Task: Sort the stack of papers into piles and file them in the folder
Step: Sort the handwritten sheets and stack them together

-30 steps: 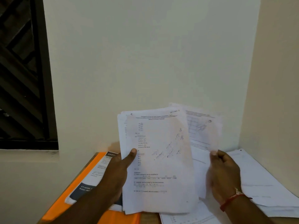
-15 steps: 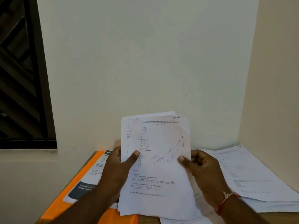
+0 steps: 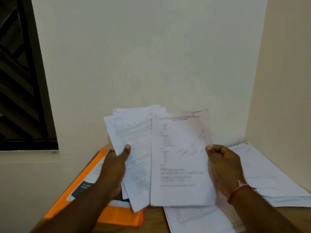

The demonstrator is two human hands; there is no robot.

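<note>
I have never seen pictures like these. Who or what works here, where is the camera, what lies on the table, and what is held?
No machine is here: a person does the work. The camera sits on the person's head and looks forward and down. The left hand grips a fanned bundle of papers; the right hand pinches the right edge of a printed sheet. On the wooden table lie an orange folder at the left, a pile of papers at the right, and a loose sheet nearest the camera.
</note>
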